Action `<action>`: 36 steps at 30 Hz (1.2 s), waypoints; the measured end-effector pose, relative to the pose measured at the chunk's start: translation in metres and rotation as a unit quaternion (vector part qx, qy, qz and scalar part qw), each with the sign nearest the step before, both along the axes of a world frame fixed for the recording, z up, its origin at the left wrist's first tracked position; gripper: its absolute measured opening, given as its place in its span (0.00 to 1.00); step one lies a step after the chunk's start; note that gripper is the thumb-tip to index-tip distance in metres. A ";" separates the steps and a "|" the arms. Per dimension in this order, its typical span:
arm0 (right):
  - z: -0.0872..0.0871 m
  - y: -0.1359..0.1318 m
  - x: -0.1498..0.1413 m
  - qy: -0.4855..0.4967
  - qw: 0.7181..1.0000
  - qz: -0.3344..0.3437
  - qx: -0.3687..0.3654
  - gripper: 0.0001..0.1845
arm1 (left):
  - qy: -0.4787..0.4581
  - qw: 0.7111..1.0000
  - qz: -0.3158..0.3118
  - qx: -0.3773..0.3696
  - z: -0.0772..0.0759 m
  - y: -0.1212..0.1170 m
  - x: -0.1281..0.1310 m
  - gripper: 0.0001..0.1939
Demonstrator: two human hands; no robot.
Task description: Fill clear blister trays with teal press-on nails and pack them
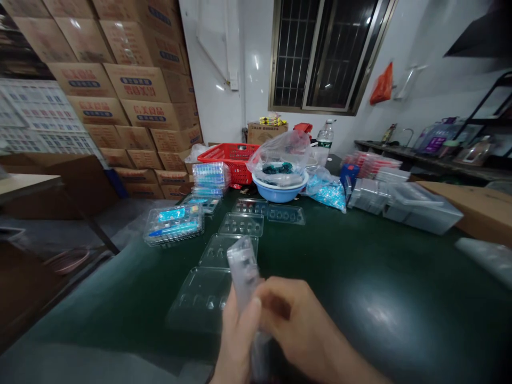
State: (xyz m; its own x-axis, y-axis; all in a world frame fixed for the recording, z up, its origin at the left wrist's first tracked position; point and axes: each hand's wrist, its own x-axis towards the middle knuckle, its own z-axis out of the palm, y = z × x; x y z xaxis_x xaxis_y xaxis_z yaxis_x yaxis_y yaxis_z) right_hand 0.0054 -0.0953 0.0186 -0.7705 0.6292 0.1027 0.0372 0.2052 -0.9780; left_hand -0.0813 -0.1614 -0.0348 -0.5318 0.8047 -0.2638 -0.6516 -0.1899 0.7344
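Note:
My left hand (236, 336) is wrapped round a stack of clear plastic trays (242, 261), held upright and tilted over the near part of the table. At the stack's right edge, my right hand (296, 314) has its thumb and fingers pinched together; motion blur hides whether a single tray is between them. Beyond the hands, several clear trays with moulded hollows lie in a row, the nearest tray (200, 290) just left of my hands and another tray (242, 224) farther off. A further tray (286, 214) lies to the right of the row's far end.
Filled clear packs (174, 224) are stacked at the left. Along the back stand a red basket (230, 154), a blue basin (280, 192) with a plastic bag, and a bag of blue pieces (326, 192). Clear boxes (424, 208) sit at the right of the green table (340, 277).

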 end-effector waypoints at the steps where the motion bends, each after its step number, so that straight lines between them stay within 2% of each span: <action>1: 0.005 -0.003 0.002 -0.003 1.000 -0.002 0.027 0.05 | 0.009 1.000 -0.001 -0.013 0.002 0.000 0.000 0.29; 3: 0.016 -0.005 0.009 -0.016 0.999 0.000 0.049 0.07 | -0.005 0.999 -0.021 -0.036 0.011 0.001 -0.003 0.28; 5: 0.024 0.001 0.018 -0.039 0.996 -0.033 0.076 0.07 | -0.043 0.998 -0.037 -0.028 0.021 0.004 -0.012 0.27; 7: 0.025 0.017 0.028 -0.072 0.975 -0.108 0.182 0.07 | -0.063 0.998 -0.012 0.008 0.030 0.007 -0.027 0.26; 8: 0.021 0.027 0.032 -0.101 0.951 -0.142 0.254 0.07 | -0.063 0.998 0.005 0.029 0.032 0.009 -0.034 0.27; 9: 0.015 0.039 0.033 -0.142 0.920 -0.165 0.326 0.07 | -0.060 0.997 0.017 0.046 0.034 0.009 -0.041 0.28; 11: -0.006 0.064 0.029 -0.258 0.849 -0.164 0.431 0.08 | -0.052 0.997 0.017 0.052 0.036 0.008 -0.051 0.30; 14: -0.045 0.094 0.012 -0.412 0.747 -0.116 0.509 0.13 | -0.039 0.999 0.004 0.036 0.035 0.003 -0.052 0.31; 16: -0.066 0.108 -0.001 -0.439 0.728 -0.098 0.518 0.14 | -0.030 0.999 -0.001 0.030 0.033 0.001 -0.047 0.31; 17: -0.073 0.114 -0.007 -0.443 0.727 -0.095 0.517 0.13 | -0.027 0.999 -0.002 0.026 0.032 0.000 -0.046 0.31; 19: -0.081 0.124 -0.015 -0.442 0.729 -0.097 0.513 0.11 | -0.021 1.000 -0.008 0.019 0.028 0.001 -0.044 0.31; 21: -0.080 0.133 -0.018 -0.441 0.733 -0.105 0.508 0.10 | -0.018 1.000 -0.016 0.016 0.023 0.004 -0.046 0.30; 23: -0.072 0.137 -0.018 -0.432 0.742 -0.119 0.499 0.09 | -0.018 0.999 -0.026 0.017 0.017 0.009 -0.049 0.28; 25: -0.060 0.130 -0.015 -0.418 0.749 -0.142 0.494 0.08 | -0.025 0.999 -0.035 0.015 0.011 0.015 -0.051 0.25; 26: -0.053 0.121 -0.013 -0.399 0.760 -0.154 0.490 0.08 | -0.028 0.999 -0.037 0.014 0.009 0.017 -0.050 0.23; 28: -0.040 0.094 -0.009 -0.324 0.823 -0.152 0.442 0.12 | -0.041 0.998 -0.038 0.004 0.007 0.020 -0.045 0.21; 29: -0.035 0.078 -0.008 -0.239 0.892 -0.121 0.364 0.13 | -0.051 0.998 -0.040 -0.006 0.007 0.020 -0.040 0.20; 30: -0.030 0.062 -0.007 -0.162 0.948 -0.067 0.264 0.13 | -0.065 0.997 -0.045 -0.014 0.008 0.020 -0.034 0.20; 31: -0.026 0.048 -0.007 -0.107 0.978 -0.017 0.176 0.13 | -0.082 0.995 -0.058 -0.017 0.009 0.019 -0.028 0.19; 33: -0.019 0.026 -0.006 -0.040 0.998 0.043 0.030 0.14 | -0.106 0.990 -0.096 -0.005 0.014 0.018 -0.016 0.18; 36: -0.014 0.017 -0.007 -0.017 0.994 0.069 -0.083 0.14 | -0.106 0.985 -0.130 0.029 0.020 0.016 -0.006 0.22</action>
State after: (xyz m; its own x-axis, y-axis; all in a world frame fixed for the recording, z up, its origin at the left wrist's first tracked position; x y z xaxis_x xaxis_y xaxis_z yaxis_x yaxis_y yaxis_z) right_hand -0.0016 -0.0786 0.0043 -0.8515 0.5240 -0.0206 0.0528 0.0466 -0.9975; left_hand -0.0869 -0.1451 -0.0146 -0.2431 0.9237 -0.2962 -0.8208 -0.0332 0.5702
